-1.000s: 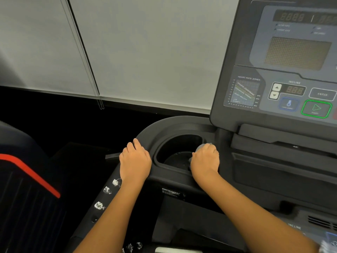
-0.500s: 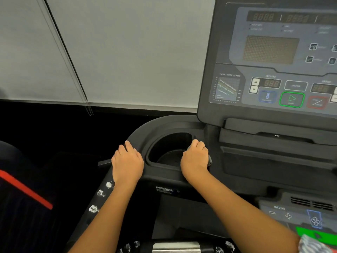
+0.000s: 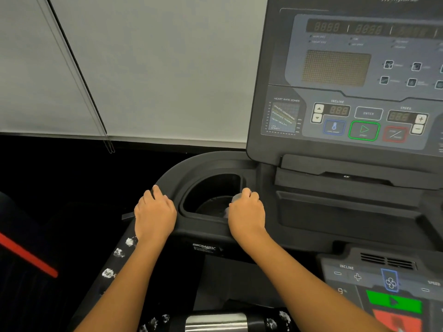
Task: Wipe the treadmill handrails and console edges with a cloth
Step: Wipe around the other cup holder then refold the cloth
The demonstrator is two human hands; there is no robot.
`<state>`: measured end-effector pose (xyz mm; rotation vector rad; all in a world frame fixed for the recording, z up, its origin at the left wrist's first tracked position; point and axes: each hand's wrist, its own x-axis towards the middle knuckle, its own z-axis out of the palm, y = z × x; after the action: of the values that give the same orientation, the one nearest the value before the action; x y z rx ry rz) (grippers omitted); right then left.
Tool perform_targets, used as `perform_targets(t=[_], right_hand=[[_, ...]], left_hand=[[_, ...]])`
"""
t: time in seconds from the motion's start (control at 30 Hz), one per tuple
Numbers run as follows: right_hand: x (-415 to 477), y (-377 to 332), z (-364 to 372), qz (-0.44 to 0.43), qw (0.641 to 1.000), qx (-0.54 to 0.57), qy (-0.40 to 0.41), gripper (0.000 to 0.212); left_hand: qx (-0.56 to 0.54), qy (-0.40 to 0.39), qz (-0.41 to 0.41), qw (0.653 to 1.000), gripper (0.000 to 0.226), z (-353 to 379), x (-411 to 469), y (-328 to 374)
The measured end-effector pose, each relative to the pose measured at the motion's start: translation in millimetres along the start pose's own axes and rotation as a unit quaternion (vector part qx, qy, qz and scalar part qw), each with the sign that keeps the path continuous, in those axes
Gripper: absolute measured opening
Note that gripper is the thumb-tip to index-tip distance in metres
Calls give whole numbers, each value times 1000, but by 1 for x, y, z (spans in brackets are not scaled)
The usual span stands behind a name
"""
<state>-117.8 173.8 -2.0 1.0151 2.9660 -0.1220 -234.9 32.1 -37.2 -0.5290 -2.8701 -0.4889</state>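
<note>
We are on the console edges; our right hand [image 3: 247, 212] clenches the grey cloth [image 3: 236, 197] against the cup holder [image 3: 215, 184] rim, our left hand [image 3: 154, 212] rests loose-fingered on the console tray [image 3: 191, 164]; next, we judge, a sweep round that rim.

Single head view: looks forward-down, close over treadmill console [image 3: 347, 92] left corner, cup holder [image 3: 211, 195] centred.

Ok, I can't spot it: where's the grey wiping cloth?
Head view, centre: grey cloth bunched under the right hand, on the right rim of the black cup holder.
</note>
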Motion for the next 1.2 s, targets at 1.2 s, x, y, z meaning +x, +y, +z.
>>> perform_targets(t=[1.2], right_hand=[[73,64,-22,-77,921,379,-57,33]], left_hand=[[-263,-98,-53,958,38,-46,-6,81]])
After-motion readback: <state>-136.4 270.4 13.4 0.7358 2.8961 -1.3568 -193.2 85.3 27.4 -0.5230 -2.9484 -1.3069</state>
